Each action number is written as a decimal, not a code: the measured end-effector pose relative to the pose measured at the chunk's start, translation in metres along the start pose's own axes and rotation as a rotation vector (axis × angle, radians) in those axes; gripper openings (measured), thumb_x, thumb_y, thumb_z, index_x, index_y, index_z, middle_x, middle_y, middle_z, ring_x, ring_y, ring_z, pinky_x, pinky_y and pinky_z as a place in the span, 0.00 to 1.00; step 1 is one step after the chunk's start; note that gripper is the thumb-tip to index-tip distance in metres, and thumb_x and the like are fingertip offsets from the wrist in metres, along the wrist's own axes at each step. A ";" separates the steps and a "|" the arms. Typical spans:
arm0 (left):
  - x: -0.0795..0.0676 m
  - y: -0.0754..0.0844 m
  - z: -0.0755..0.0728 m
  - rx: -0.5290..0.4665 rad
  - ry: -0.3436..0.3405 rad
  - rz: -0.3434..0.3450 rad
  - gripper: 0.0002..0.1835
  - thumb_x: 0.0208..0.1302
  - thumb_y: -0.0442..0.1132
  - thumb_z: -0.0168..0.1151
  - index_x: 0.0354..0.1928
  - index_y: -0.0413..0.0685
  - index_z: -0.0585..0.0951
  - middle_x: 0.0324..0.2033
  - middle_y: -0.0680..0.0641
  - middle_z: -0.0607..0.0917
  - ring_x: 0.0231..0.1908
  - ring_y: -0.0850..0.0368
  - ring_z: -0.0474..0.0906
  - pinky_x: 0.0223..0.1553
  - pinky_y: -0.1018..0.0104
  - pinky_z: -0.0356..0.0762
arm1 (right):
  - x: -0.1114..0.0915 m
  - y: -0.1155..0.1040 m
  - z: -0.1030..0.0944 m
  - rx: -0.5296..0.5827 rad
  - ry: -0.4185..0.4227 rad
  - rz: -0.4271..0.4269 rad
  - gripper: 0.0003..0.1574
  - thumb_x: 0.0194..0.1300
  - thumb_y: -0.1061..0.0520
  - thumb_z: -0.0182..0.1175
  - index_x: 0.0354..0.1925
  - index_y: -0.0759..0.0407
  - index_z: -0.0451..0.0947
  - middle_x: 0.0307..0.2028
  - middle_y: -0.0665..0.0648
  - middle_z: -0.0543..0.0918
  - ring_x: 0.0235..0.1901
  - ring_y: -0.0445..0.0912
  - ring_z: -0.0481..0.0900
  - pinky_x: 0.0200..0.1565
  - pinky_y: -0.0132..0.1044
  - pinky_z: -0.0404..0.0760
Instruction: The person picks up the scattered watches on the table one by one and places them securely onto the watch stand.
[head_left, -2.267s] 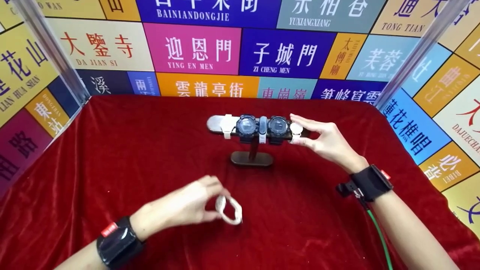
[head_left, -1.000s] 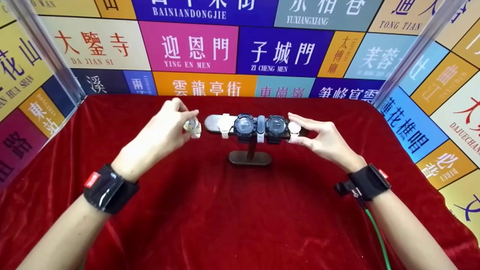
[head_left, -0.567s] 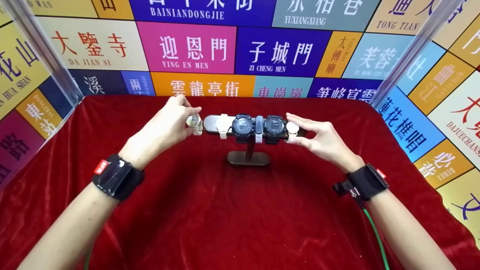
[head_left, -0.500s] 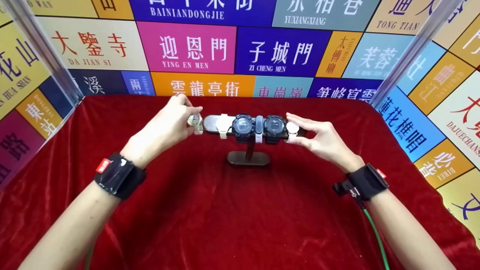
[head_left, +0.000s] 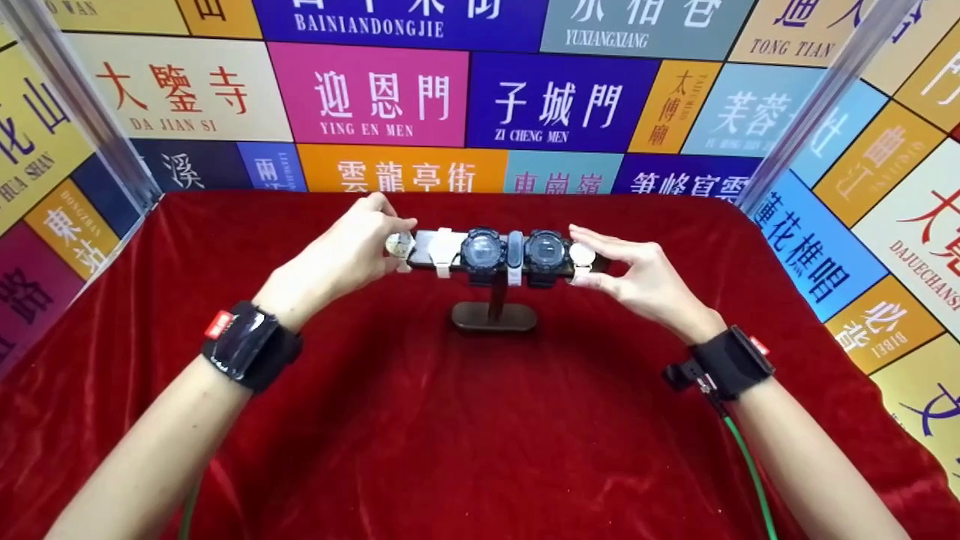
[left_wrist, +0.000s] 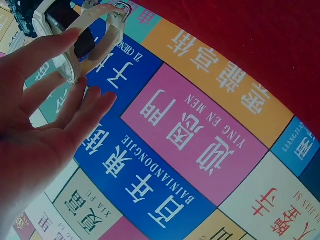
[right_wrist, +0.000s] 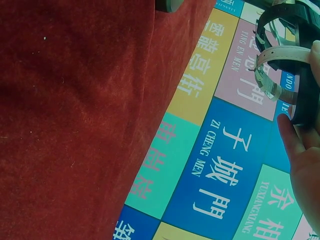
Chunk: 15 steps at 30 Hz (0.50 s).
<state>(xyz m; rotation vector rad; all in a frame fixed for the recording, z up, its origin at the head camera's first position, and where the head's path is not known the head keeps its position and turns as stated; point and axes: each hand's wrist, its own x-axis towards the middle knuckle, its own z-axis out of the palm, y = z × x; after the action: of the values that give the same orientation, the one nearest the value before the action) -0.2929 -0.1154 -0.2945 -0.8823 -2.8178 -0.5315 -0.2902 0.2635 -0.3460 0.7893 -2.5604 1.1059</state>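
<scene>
My left hand [head_left: 345, 244] pinches a white-strapped watch [head_left: 400, 244] at the left end of a dark watch stand [head_left: 495, 319]. In the left wrist view, the dark end of the bar [left_wrist: 85, 47] shows inside the watch's buckled strap [left_wrist: 112, 40]. At the opposite end my right hand [head_left: 641, 274] grips the bar, thumb below and fingers above, around a watch with a pale round face [head_left: 582, 255]. Between the hands the bar carries a white watch [head_left: 444, 246], two black digital watches [head_left: 484, 253] and a slim grey-strapped band [head_left: 514, 251].
A red velvet cloth [head_left: 480, 435] covers the table under the stand. Behind it stands a backdrop of coloured sign panels [head_left: 367, 94], with clear upright posts [head_left: 814, 105] at both back corners. A green cable [head_left: 750, 465] trails from my right wrist.
My left hand has carried the white-strapped watch from the front of the table up to the bar's left end, then rightward onto it. My right hand keeps its grip at the right end.
</scene>
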 end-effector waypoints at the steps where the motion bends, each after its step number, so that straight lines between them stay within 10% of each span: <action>1: 0.001 -0.001 0.001 -0.005 0.003 0.007 0.30 0.57 0.33 0.73 0.62 0.33 0.77 0.48 0.31 0.78 0.51 0.39 0.74 0.56 0.51 0.77 | 0.000 0.000 0.000 -0.002 -0.001 -0.001 0.38 0.55 0.53 0.75 0.65 0.46 0.77 0.65 0.48 0.79 0.67 0.45 0.74 0.65 0.17 0.67; 15: 0.004 -0.024 0.008 -0.176 -0.005 -0.010 0.30 0.55 0.39 0.76 0.60 0.39 0.81 0.52 0.36 0.81 0.52 0.41 0.78 0.56 0.51 0.78 | 0.001 0.001 0.000 -0.001 -0.004 0.000 0.38 0.56 0.53 0.75 0.65 0.46 0.77 0.65 0.49 0.78 0.67 0.45 0.74 0.65 0.17 0.66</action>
<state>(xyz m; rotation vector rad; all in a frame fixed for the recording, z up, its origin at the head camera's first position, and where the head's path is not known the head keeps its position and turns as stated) -0.3101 -0.1293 -0.3080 -0.9009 -2.8140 -0.7896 -0.2912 0.2640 -0.3458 0.7922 -2.5634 1.1041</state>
